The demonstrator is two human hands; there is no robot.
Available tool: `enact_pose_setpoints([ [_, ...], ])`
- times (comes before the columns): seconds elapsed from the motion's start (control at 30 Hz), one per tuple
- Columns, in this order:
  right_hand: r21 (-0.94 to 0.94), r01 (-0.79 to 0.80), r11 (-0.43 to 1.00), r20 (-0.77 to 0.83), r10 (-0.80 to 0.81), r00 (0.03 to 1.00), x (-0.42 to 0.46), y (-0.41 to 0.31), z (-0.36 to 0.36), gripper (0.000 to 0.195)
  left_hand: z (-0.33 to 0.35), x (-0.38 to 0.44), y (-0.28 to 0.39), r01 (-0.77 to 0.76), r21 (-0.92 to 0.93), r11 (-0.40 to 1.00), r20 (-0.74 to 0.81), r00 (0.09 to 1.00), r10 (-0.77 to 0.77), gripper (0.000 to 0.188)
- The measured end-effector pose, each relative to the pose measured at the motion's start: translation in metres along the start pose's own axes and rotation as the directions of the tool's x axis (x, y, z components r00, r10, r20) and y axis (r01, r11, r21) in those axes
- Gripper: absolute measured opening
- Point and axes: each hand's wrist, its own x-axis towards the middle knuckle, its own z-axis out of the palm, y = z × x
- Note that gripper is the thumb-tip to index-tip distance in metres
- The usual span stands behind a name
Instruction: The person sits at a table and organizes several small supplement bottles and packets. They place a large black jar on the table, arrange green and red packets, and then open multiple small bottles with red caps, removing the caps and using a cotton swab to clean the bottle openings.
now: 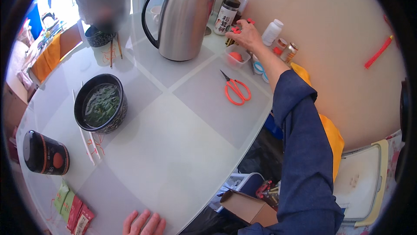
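Note:
My right hand point(246, 35) reaches to the table's far right side, fingers apart around small red-topped items point(235, 30) beside a black-lidded seasoning jar point(224, 18); whether it grips any is hidden. Just below that hand sits a clear plastic tub point(237, 56) with a red round thing in it. Orange-handled scissors point(237, 90) lie nearer me, tips pointing away. At the bottom edge, my left hand point(145, 223) rests on the glass tabletop point(163, 156), only its fingers showing. A black patterned bowl point(121, 111) of green leafy soup stands left of centre, with white chopsticks point(85, 142) lying beside and partly under it.
A steel vacuum jug point(182, 23) stands at the back. White point(272, 32) and small glass bottles point(289, 52) line the wall. A black canister point(47, 153) and colourful packets point(72, 209) lie left. A person point(102, 0) is opposite, by another bowl point(97, 38). An open carton point(249, 205) is below the table edge.

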Motion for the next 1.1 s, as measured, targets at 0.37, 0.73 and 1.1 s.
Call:
enact_pose_setpoints([
  [0.37, -0.215, 0.051, 0.975, 0.067, -0.037, 0.997, 0.005, -0.012, 0.007, 0.057, 0.000, 0.000, 0.000, 0.022, 0.015, 1.000, 0.021, 1.000, -0.022, 0.063],
  [0.73, -0.141, 0.169, 0.976, 0.020, -0.167, 0.986, 0.015, -0.002, 0.019, 0.033, -0.002, 0.002, -0.001, 0.007, 0.027, 1.000, 0.030, 1.000, -0.008, 0.057],
  [1.1, -0.013, 0.105, 0.994, -0.166, -0.106, 0.980, 0.007, 0.001, 0.020, 0.033, -0.002, 0.002, 0.000, 0.008, 0.042, 0.999, 0.042, 0.999, -0.010, 0.056],
])
